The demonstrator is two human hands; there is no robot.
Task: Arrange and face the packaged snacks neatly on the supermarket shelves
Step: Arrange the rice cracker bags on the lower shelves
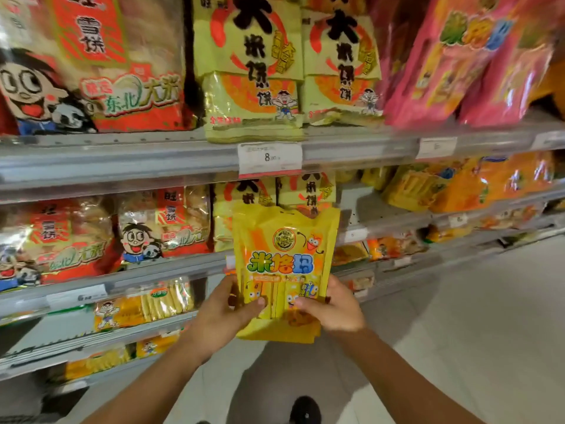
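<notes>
A bare grey shelf gap (367, 206) lies open right of the yellow-green rice-cracker bags (305, 191); packed snack bags block neighbouring shelves.

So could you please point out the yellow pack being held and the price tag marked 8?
yellow pack (284, 240), head view, on its upper front panel.
price tag (270, 158), head view, on its white middle.

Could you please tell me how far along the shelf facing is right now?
Done: the yellow-green bags on the top shelf stand front-facing. In hand: both the left hand and right hand hold a yellow snack pack, unshelved. Left: placing it; right-hand orange packs look jumbled.
</notes>
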